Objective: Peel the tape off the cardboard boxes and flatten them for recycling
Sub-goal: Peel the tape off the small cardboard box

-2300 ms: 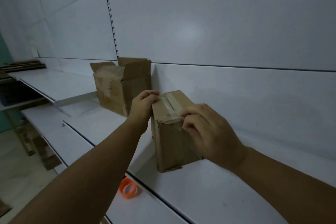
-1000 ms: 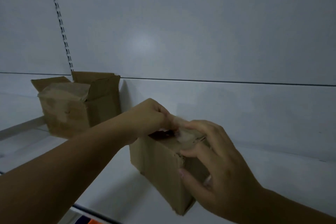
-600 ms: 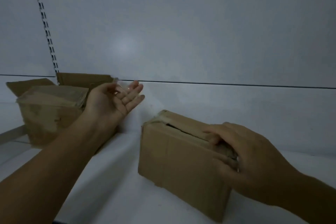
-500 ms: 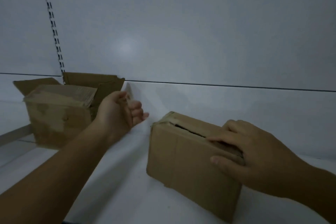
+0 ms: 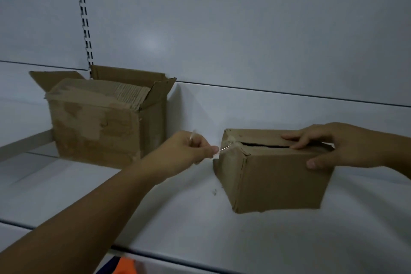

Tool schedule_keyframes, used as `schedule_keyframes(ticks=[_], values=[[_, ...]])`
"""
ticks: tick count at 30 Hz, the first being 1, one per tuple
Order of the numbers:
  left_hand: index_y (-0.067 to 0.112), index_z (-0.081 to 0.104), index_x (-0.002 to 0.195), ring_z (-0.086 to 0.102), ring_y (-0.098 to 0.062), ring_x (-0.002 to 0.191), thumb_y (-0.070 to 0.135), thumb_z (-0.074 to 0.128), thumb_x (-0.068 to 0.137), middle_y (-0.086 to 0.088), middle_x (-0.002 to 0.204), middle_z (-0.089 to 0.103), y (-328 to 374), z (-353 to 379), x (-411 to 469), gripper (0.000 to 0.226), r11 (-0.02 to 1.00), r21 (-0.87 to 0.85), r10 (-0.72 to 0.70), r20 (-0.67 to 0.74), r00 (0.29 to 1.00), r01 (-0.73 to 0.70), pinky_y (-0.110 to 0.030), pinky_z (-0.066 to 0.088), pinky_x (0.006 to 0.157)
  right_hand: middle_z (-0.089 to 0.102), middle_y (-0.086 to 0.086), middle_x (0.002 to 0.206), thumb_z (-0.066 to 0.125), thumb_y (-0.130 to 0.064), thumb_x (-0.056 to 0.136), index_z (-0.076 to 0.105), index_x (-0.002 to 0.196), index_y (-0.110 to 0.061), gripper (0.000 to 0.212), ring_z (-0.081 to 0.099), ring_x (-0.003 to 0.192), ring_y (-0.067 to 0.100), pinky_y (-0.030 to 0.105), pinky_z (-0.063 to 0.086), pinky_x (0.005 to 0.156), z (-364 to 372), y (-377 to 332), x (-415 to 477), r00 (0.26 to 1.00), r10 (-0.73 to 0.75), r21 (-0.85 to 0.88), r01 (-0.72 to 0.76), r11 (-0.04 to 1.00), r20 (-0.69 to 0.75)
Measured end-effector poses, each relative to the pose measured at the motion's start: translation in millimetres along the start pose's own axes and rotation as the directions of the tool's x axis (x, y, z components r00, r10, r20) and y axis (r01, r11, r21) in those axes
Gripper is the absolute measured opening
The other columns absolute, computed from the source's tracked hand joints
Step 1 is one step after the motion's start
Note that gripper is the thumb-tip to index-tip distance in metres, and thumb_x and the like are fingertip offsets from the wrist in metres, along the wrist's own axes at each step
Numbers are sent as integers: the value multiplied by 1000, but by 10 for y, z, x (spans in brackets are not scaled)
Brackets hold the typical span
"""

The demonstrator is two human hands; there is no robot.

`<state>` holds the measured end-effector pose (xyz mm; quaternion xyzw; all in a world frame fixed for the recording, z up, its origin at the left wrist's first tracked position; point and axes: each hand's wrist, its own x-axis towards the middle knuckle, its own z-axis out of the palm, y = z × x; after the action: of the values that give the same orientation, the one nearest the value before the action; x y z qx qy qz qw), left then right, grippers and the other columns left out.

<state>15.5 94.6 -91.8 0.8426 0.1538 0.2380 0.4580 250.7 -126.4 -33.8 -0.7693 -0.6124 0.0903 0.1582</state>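
A small cardboard box sits on the white shelf, its top seam split open into a dark slit. My right hand presses down on the box's top right, fingers over the upper flap and thumb on the front face. My left hand is just left of the box, pinching a thin strip of clear tape that still sticks to the box's top left corner. A bigger cardboard box stands at the back left with its flaps up.
The white back wall rises right behind both boxes, with a slotted upright rail at the left. Something orange shows below the shelf's front edge. A lower shelf edge runs off to the left.
My left hand swung away open, then came back and pinched the tape at the box's left corner. The small box has turned lengthwise, with its top seam split.
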Motion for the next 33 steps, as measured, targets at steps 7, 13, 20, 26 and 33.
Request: schedule_keyframes(ticks=[7,13,20,26,33], values=[[17,43,40,35,-8,33,43,52,88,5,37,43,-413,-12,-182,55,984,-73,-174,-215,961,162,-21,30,42,45,-38,126,63,-15,79,64,83,-34,20,45,118,-5,19,38,85,90,23,-80,991,88,51,-83,995,-103],[8,57,66,53,-8,51,0,61,83,-8,60,56,-303,-107,-356,19,975,-202,30,-290,957,-92,-20,47,50,45,-32,127,41,-73,66,60,85,-40,42,47,111,-1,25,35,86,262,-194,-65,981,39,-97,-59,994,-191],[20,63,68,55,-9,57,0,48,82,6,60,61,384,-582,-298,30,800,-410,128,-595,793,-437,-18,47,51,52,-21,128,34,-76,63,59,83,-36,52,51,107,5,27,39,83,271,-365,-44,976,79,-175,-116,978,-205],[18,68,62,53,-17,58,-3,45,83,-1,59,59,774,-131,-45,37,787,-477,270,-302,914,-390,-22,48,53,34,-23,143,45,-75,62,29,133,-50,78,35,130,1,26,33,104,180,-731,-176,937,92,139,-47,989,-336],[18,71,73,58,-15,63,33,54,89,0,65,61,1314,745,254,28,806,-443,402,-76,912,-392,-26,54,64,69,-6,101,70,-23,81,63,97,-30,19,68,75,18,35,57,75,29,-764,-608,806,117,460,206,863,-580]])
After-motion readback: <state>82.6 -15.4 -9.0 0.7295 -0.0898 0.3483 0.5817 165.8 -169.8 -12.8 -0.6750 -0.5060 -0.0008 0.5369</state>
